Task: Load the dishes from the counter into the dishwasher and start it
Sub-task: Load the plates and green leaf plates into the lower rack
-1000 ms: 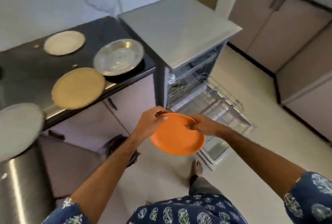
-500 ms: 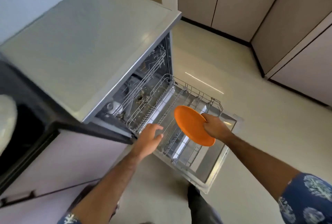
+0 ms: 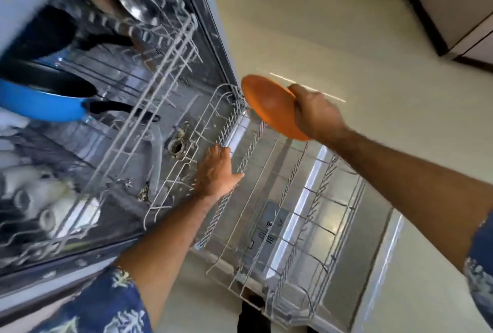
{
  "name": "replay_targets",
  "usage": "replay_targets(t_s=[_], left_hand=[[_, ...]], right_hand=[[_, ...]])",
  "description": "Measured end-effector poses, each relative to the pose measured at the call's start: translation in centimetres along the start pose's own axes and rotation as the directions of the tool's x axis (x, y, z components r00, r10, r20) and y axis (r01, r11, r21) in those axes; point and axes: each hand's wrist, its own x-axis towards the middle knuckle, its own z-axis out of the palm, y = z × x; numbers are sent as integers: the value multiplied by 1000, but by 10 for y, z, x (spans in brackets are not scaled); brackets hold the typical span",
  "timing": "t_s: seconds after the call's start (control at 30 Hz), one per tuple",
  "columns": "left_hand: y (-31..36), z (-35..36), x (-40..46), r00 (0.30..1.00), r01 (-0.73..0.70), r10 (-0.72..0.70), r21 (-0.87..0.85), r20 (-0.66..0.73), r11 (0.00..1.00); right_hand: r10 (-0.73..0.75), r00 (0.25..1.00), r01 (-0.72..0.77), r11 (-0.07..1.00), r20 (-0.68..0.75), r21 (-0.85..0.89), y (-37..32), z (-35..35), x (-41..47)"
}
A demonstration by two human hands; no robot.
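upper rack (image 3: pixel 160 71) contents blurred; right hand (image 3: pixel 314 113) covers orange plate (image 3: pixel 269 104) edge

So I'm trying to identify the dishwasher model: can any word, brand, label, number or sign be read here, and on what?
None can be read.
Open stainless dishwasher door: the grey detergent panel carries small dark marks, too blurred to read.
Round orange plastic plate, in the right hand's grip: no print visible.
Blue frying pan: no visible lettering.

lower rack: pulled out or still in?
Pulled out. The lower rack sits over the open dishwasher door, outside the tub. It looks empty; the orange plate is in the right hand above it.
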Motion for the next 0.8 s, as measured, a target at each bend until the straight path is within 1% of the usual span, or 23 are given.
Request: replay_targets(t_s=[0.07, 0.13, 0.2, 0.3, 0.47, 0.53, 0.6, 0.67, 0.73, 0.8], left_hand=[[-5, 21, 32, 999, 31, -33, 48, 42, 998], [-11, 36, 55, 997, 41, -46, 88, 61, 995], [-15, 47, 74, 996, 46, -55, 122, 69, 991], [-17, 52, 90, 991, 94, -104, 124, 82, 988], [-24, 60, 100, 983, 124, -134, 82, 128, 989], [-25, 64, 99, 983, 135, -136, 18, 126, 991], [-25, 67, 96, 985, 137, -135, -11, 103, 991], [-24, 68, 95, 988, 126, -124, -15, 88, 992], [-25, 66, 96, 990, 111, -109, -22, 84, 994], [-24, 65, 95, 991, 102, -99, -31, 90, 994]], right_hand=[[-28, 999, 28, 1000, -43, -12, 2, 17, 29], [-58, 997, 56, 998, -54, -35, 1, 31, 50], [-97, 995, 95, 993, -28, -75, 1, 44, 68], [-147, 989, 148, 980, 13, -132, -5, 58, 87], [-191, 979, 202, 954, 72, -221, -16, 76, 103], [-191, 975, 215, 937, 112, -275, -18, 86, 100], [-195, 972, 226, 928, 129, -297, -19, 91, 94], [-212, 973, 230, 928, 91, -295, -17, 88, 87], [-216, 976, 212, 937, 17, -279, -13, 76, 82], [-196, 979, 178, 958, -62, -226, -9, 63, 78]])
